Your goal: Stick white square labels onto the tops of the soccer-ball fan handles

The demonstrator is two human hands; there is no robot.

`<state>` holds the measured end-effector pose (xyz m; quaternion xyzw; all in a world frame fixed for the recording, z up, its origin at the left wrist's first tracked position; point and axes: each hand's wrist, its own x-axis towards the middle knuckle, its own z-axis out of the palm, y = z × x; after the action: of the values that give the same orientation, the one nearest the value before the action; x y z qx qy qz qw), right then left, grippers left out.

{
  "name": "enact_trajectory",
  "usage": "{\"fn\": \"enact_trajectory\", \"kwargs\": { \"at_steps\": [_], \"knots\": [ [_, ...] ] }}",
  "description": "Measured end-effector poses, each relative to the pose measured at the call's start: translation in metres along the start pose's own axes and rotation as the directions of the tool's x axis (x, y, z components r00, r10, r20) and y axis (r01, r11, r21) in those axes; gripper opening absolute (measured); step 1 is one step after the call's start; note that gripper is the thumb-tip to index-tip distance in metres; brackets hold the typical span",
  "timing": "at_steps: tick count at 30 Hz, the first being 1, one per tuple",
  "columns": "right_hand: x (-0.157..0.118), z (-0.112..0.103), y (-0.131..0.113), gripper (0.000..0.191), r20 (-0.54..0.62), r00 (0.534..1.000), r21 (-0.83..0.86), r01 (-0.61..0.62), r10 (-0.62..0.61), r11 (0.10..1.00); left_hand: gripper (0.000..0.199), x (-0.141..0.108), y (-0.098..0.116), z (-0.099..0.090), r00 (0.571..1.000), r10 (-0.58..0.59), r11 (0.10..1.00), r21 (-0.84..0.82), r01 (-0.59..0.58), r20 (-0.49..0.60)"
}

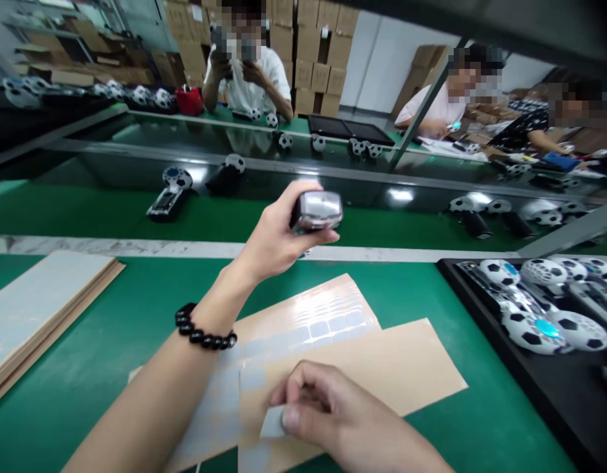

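Observation:
My left hand (278, 233) is raised over the bench's far edge, its fingers closed around a black handheld device with a shiny silver end (319, 210). The device is seen nearly end-on, so the rest of it is hidden. Lower down, my right hand (328, 410) pinches a small pale sticker (274, 422) between thumb and fingers. Beneath it lie tan backing sheets (406, 368) with rows of pale rectangular stickers (333, 326), one sheet overlapping another. A black bead bracelet (203, 335) circles my left wrist.
A black tray (505, 387) of football-patterned devices (533, 328) stands at right. A stack of sheets (42, 315) lies at left. Beyond a pale rail (136, 247), a green conveyor (111, 213) carries more devices. Several people work across it; a slanted metal post (426, 105) rises at right.

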<state>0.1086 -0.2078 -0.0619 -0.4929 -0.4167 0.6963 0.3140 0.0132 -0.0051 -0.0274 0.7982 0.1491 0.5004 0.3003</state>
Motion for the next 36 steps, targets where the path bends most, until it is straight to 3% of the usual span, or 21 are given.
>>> {"fn": "enact_trajectory", "kwargs": {
  "at_steps": [3,6,8,11,14,22,36],
  "knots": [
    [0.002,-0.031,-0.048,0.036,-0.117,0.968,0.078,0.233,-0.223,0.969,0.041,0.001,0.003,-0.009,0.991,0.121,0.991,0.057,-0.124,0.053],
    [0.003,-0.050,-0.095,0.031,-0.304,0.849,0.023,0.460,-0.432,0.888,0.037,0.002,0.009,-0.016,0.972,0.206,0.970,0.108,-0.218,0.110],
    [0.004,-0.055,-0.115,0.027,-0.372,0.770,-0.038,0.545,-0.518,0.837,0.032,0.003,0.012,-0.020,0.962,0.225,0.959,0.140,-0.246,0.151],
    [0.008,-0.056,-0.127,0.023,-0.389,0.721,-0.097,0.587,-0.574,0.803,0.029,0.003,0.016,-0.022,0.953,0.225,0.949,0.175,-0.262,0.203],
    [0.010,-0.055,-0.127,0.020,-0.399,0.705,-0.129,0.589,-0.586,0.797,0.029,0.003,0.018,-0.021,0.946,0.222,0.945,0.185,-0.268,0.238],
    [0.009,-0.056,-0.127,0.017,-0.414,0.719,-0.147,0.553,-0.559,0.820,0.027,0.003,0.016,-0.018,0.945,0.199,0.944,0.207,-0.256,0.260],
    [0.010,-0.056,-0.127,0.016,-0.436,0.699,-0.206,0.536,-0.567,0.819,0.027,0.003,0.017,-0.018,0.949,0.188,0.942,0.226,-0.247,0.254]
  ]
}}
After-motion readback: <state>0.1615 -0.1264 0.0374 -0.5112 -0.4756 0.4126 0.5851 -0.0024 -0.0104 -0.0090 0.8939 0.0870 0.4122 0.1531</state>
